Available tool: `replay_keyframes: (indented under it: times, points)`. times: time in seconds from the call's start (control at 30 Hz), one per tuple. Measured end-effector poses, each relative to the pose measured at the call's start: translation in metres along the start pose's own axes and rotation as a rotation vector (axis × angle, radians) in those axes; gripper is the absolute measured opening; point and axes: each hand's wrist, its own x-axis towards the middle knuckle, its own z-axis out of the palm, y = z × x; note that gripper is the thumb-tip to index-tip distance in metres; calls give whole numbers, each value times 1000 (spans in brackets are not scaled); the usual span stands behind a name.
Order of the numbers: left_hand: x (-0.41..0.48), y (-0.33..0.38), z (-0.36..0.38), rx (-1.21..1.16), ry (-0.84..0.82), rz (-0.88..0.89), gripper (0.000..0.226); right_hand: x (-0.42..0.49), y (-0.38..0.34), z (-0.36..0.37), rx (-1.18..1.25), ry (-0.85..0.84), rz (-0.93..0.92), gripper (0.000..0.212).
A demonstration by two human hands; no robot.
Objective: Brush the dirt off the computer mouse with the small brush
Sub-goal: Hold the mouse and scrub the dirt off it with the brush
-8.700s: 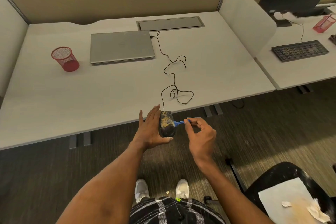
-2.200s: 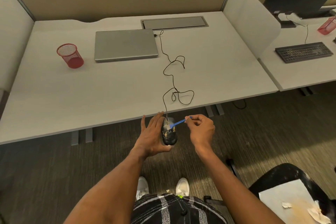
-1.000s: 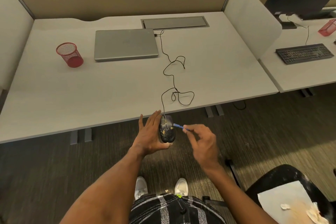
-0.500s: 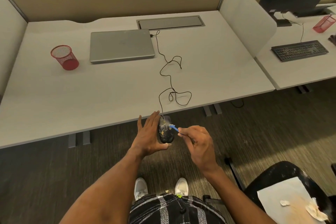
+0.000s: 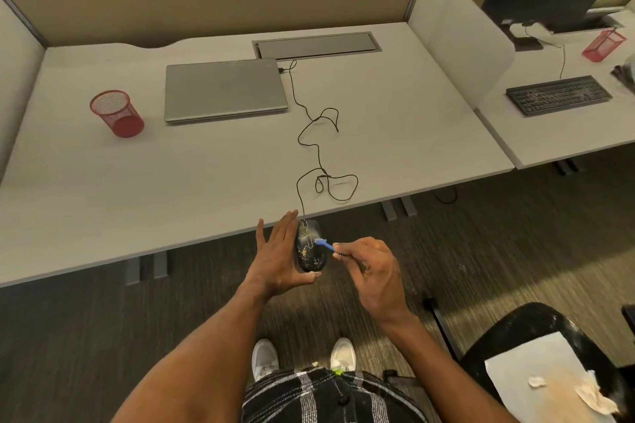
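A black wired computer mouse [image 5: 311, 252] with yellowish specks of dirt rests in my left hand [image 5: 280, 256], held in front of the desk edge over the floor. Its thin black cable [image 5: 311, 148] runs in loops across the desk to the laptop. My right hand [image 5: 372, 268] pinches the handle of a small blue brush [image 5: 324, 244] between fingertips. The brush head touches the mouse's right upper side, near the buttons.
On the grey desk [image 5: 206, 175] lie a closed silver laptop [image 5: 225, 89] and a red mesh cup [image 5: 117, 113]. A divider panel [image 5: 457, 34] separates a neighbouring desk with a black keyboard [image 5: 558, 94]. A black chair [image 5: 536, 336] holding dirt-strewn paper stands at lower right.
The mouse carries much less dirt than 8.7 s ago. In the last second my right hand shifted left, bringing the brush head from the mouse's edge onto its top.
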Motion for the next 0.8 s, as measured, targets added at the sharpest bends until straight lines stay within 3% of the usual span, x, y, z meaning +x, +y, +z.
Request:
replay_keyframes:
  times: [0.33,0.53,0.8]
  points:
    - [1,-3,-3,29,-6,-24,136,-13,0,-1,-21,-97,-42,15]
    - [1,-3,-1,1,15,-14,133,-2,-6,0,-30,-33,-26,19]
    - [2,0,-4,5,19,-21,134,-14,0,0,-34,-70,-76,16]
